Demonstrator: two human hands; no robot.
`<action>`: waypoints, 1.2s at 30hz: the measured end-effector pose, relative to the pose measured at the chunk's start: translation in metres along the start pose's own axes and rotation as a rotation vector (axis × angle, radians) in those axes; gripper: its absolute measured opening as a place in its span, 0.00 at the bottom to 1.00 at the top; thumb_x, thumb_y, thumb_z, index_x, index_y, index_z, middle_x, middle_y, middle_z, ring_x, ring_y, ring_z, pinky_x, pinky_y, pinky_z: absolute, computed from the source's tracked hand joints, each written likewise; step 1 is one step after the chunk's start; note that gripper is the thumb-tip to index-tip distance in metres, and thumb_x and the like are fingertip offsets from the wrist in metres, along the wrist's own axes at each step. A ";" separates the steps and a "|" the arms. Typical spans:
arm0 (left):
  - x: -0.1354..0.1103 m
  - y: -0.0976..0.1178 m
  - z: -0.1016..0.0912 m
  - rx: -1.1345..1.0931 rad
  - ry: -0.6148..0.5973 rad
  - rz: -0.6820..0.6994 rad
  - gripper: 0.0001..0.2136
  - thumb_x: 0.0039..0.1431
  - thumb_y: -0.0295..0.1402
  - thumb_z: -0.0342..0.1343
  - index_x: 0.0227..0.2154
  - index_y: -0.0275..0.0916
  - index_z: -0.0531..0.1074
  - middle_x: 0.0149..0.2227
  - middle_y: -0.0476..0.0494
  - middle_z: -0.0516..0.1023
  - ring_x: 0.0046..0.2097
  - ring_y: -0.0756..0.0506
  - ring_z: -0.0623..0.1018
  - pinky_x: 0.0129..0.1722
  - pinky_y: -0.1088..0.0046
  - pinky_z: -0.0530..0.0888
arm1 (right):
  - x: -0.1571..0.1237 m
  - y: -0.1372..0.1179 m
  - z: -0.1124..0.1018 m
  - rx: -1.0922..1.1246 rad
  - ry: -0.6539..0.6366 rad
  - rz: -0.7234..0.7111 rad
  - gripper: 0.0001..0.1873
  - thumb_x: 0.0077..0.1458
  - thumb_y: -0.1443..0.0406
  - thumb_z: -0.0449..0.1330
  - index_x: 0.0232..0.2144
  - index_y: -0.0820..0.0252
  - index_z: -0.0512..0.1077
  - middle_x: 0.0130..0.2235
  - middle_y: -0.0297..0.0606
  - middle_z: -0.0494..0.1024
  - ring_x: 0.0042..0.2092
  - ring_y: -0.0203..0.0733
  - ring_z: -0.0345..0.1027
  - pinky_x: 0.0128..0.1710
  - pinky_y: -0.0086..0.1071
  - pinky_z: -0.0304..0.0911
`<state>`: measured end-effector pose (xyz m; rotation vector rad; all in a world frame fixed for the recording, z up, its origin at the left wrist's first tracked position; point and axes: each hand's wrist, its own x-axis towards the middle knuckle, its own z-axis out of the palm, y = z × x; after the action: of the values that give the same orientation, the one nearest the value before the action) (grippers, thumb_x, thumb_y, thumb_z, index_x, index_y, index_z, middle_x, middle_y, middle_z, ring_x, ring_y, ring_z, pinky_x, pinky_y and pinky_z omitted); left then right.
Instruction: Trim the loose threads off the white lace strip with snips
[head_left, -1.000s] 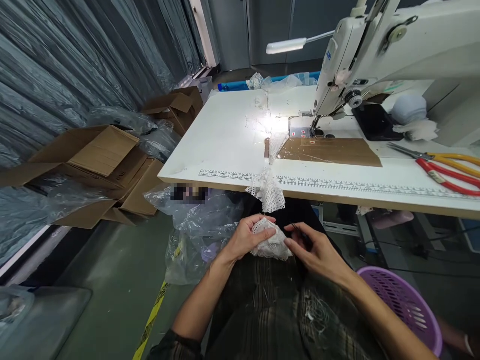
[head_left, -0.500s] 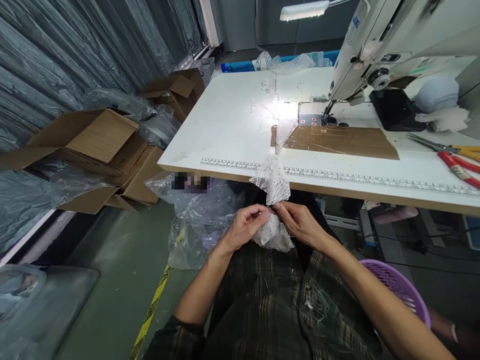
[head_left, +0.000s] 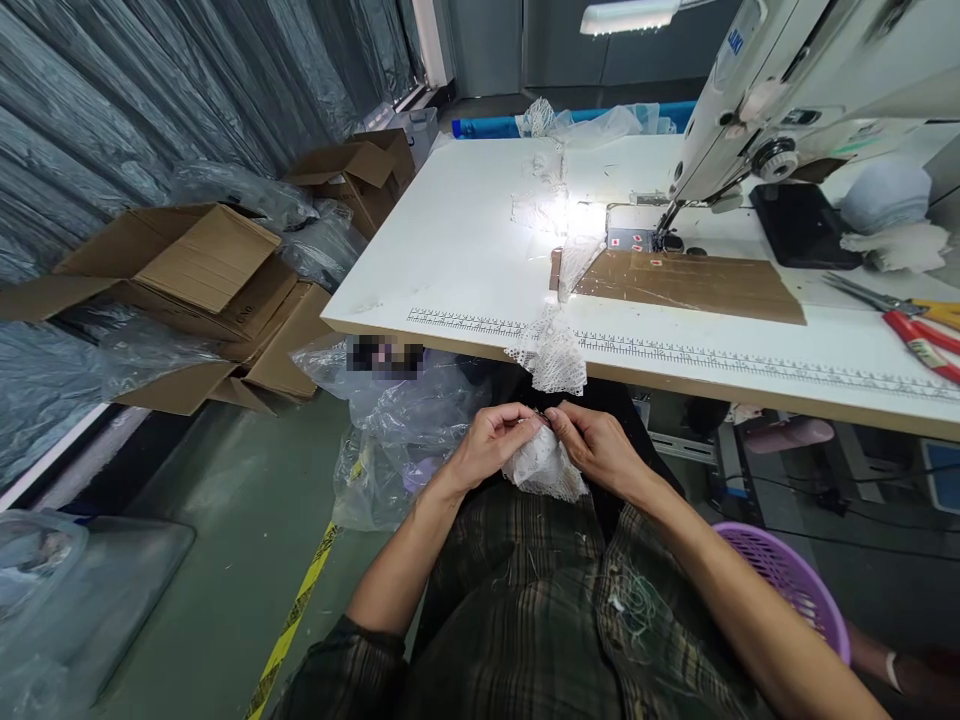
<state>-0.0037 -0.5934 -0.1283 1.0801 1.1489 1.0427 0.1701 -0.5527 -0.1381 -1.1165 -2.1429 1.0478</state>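
I have the white lace piece low in front of me, over my lap and just off the near edge of the desk. My left hand pinches its top edge between thumb and fingertip, and my right hand pinches the same edge just to the right, fingertips almost meeting. The lace hangs between and below them, its lower border loose. My right hand's curled fingers are hidden, so I cannot tell whether they hold anything else.

To work well here, I'd judge it best to steady the edge with my left fingertips and make only small moves with the right. A light pull should do; this open mesh could snag or stretch.

Just beyond my fingertips, a lace strip drapes over the desk edge. I can't tell whether a thread joins the two, so I'd avoid tugging.
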 end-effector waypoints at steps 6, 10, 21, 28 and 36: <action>0.005 -0.017 0.002 0.016 -0.016 -0.018 0.15 0.56 0.43 0.58 0.34 0.34 0.76 0.34 0.43 0.77 0.34 0.49 0.74 0.33 0.76 0.69 | -0.017 0.021 0.012 0.196 -0.145 0.074 0.19 0.59 0.48 0.52 0.34 0.58 0.64 0.27 0.30 0.66 0.28 0.34 0.58 0.27 0.28 0.56; 0.017 -0.032 0.003 0.276 0.073 0.115 0.17 0.52 0.42 0.62 0.41 0.36 0.75 0.41 0.41 0.76 0.40 0.46 0.75 0.40 0.72 0.70 | -0.032 0.041 0.014 0.029 -0.113 0.123 0.20 0.56 0.48 0.55 0.37 0.59 0.65 0.32 0.34 0.72 0.27 0.35 0.62 0.28 0.30 0.58; 0.009 0.008 0.018 0.567 0.127 0.381 0.14 0.58 0.37 0.53 0.18 0.37 0.66 0.20 0.51 0.64 0.24 0.52 0.64 0.28 0.74 0.61 | -0.022 -0.014 -0.028 0.095 0.310 -0.046 0.14 0.59 0.55 0.55 0.37 0.58 0.72 0.33 0.39 0.76 0.32 0.38 0.66 0.32 0.31 0.63; -0.042 0.000 0.039 0.806 -0.393 0.599 0.14 0.59 0.34 0.53 0.18 0.40 0.69 0.20 0.46 0.68 0.26 0.48 0.68 0.33 0.69 0.65 | -0.022 -0.026 -0.015 0.009 0.250 0.161 0.20 0.56 0.50 0.56 0.24 0.59 0.68 0.20 0.29 0.62 0.22 0.31 0.51 0.20 0.28 0.49; -0.008 0.006 0.001 0.018 -0.215 0.286 0.35 0.51 0.61 0.52 0.51 0.37 0.72 0.53 0.34 0.69 0.53 0.36 0.71 0.52 0.60 0.69 | -0.053 -0.035 -0.013 0.272 -0.118 0.007 0.17 0.59 0.54 0.54 0.27 0.60 0.72 0.25 0.33 0.69 0.27 0.34 0.57 0.28 0.28 0.57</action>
<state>-0.0035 -0.6000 -0.1214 1.3636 0.8483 1.1054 0.1915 -0.6051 -0.1062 -0.9546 -2.0080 1.3913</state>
